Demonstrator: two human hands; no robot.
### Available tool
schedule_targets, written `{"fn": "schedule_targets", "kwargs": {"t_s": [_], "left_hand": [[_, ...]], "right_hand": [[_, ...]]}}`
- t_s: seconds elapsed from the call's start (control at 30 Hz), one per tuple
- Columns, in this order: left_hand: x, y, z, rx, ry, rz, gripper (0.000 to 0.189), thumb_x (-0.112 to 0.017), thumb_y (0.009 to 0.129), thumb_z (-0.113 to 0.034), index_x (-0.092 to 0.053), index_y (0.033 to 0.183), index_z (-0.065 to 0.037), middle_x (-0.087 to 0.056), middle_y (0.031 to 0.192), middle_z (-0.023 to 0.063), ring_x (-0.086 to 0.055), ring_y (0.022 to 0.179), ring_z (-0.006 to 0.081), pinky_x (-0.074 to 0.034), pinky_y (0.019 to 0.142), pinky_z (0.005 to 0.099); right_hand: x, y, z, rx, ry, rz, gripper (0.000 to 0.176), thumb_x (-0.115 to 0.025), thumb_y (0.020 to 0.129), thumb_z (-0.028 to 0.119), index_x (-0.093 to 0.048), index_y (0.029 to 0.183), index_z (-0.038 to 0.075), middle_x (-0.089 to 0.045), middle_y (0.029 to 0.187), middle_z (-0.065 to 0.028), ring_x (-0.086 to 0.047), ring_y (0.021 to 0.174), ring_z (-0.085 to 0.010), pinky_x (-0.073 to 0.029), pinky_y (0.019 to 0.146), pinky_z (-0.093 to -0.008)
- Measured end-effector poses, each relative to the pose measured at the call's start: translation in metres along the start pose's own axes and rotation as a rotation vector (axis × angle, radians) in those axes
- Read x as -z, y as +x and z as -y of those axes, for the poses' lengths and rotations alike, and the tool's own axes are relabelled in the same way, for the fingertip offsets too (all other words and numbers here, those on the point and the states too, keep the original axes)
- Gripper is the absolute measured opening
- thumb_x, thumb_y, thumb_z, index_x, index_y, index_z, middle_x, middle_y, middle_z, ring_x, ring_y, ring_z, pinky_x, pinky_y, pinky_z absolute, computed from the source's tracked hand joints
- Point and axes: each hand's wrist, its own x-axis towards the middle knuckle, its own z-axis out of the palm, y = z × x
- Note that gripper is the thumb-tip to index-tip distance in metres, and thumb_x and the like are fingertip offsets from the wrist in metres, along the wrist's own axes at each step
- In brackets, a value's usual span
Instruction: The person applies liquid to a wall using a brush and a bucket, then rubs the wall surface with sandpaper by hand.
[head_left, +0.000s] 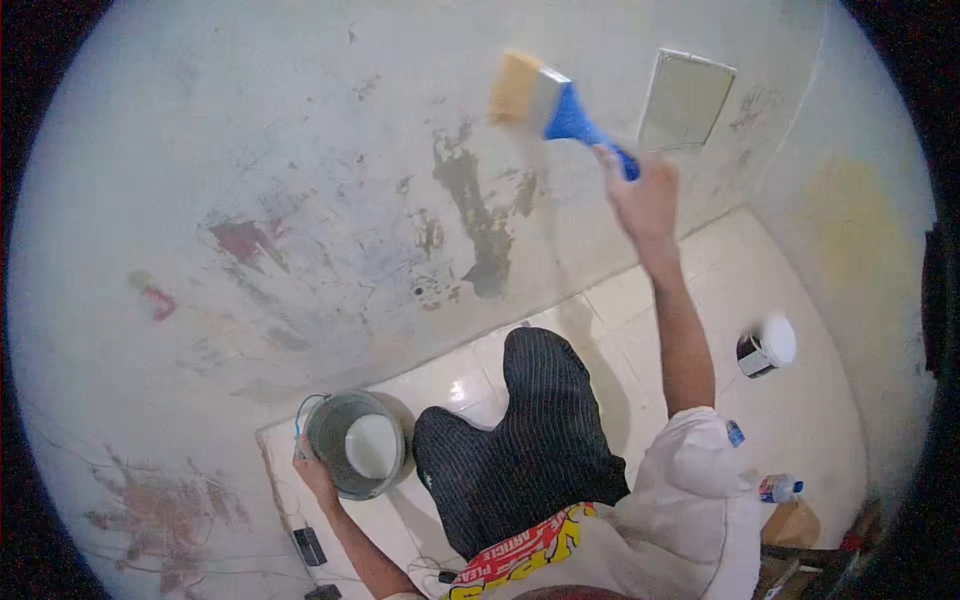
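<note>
My right hand point(648, 200) is closed round the blue handle of a wide paintbrush point(568, 112). Its pale bristles point left, against or just in front of the patchy wall point(330, 130); which of the two I cannot tell. At the lower left, my left hand point(313, 474) grips the rim or handle side of a grey bucket point(395, 478). White liquid point(371, 446) shows inside the bucket, which is by the foot of the wall.
A white-and-dark tub point(768, 350) stands on the tiled floor point(640, 310) to the right. A plastic bottle point(780, 489) lies lower right. A square panel point(687, 98) is set in the wall. Small black objects point(309, 546) and cables are at the lower left.
</note>
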Motion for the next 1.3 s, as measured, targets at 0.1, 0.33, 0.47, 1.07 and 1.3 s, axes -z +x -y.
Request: {"fn": "schedule_targets", "kwargs": {"t_s": [0.1, 0.33, 0.47, 1.07, 1.3], "left_hand": [[-0.015, -0.002, -0.015, -0.097, -0.075, -0.107, 0.041, -0.041, 0.099, -0.029, -0.043, 0.067, -0.005, -0.038, 0.062, -0.0015, -0.032, 0.059, 0.0111, -0.028, 0.055, 0.0305], [-0.001, 0.005, 0.012, -0.03, -0.053, -0.007, 0.045, -0.041, 0.1, -0.033, -0.059, 0.09, 0.008, -0.055, 0.071, 0.0053, -0.043, 0.063, 0.0133, -0.038, 0.06, 0.029], [-0.002, -0.003, -0.006, -0.056, -0.013, -0.026, 0.045, -0.04, 0.1, -0.033, -0.059, 0.087, 0.006, -0.048, 0.066, 0.0017, -0.037, 0.059, 0.0112, -0.033, 0.055, 0.0286], [-0.018, -0.007, -0.006, -0.008, 0.101, -0.036, 0.045, -0.044, 0.099, -0.033, -0.062, 0.1, 0.007, -0.063, 0.08, 0.0097, -0.05, 0.07, 0.0153, -0.042, 0.067, 0.0308], [-0.011, -0.002, 0.003, -0.062, -0.066, 0.015, 0.046, -0.043, 0.099, -0.036, -0.061, 0.091, 0.005, -0.057, 0.072, 0.0066, -0.044, 0.064, 0.0133, -0.039, 0.06, 0.0307]], "right_hand": [[0.014, 0.019, -0.057, -0.204, -0.149, 0.048, 0.028, -0.063, 0.086, 0.032, -0.071, 0.098, 0.008, -0.062, 0.065, -0.019, -0.061, 0.055, -0.0296, -0.046, 0.056, -0.0384], [0.001, 0.025, -0.11, -0.267, -0.295, -0.144, 0.037, -0.06, 0.087, 0.036, -0.067, 0.093, 0.0, -0.064, 0.076, -0.0171, -0.065, 0.072, -0.0309, -0.05, 0.068, -0.0426], [0.006, 0.027, -0.042, -0.254, -0.308, -0.052, 0.028, -0.057, 0.087, 0.03, -0.07, 0.092, 0.005, -0.065, 0.077, -0.0199, -0.064, 0.074, -0.0367, -0.05, 0.069, -0.0467], [-0.018, -0.038, 0.209, 0.475, 0.652, 0.191, 0.018, -0.058, 0.081, 0.012, -0.062, 0.091, -0.002, -0.06, 0.06, -0.0141, -0.063, 0.055, -0.0275, -0.049, 0.049, -0.0399], [-0.025, 0.016, 0.1, 0.198, 0.443, 0.122, 0.031, -0.063, 0.084, 0.035, -0.071, 0.093, 0.007, -0.066, 0.069, -0.0135, -0.065, 0.063, -0.0284, -0.049, 0.06, -0.0391]]}}
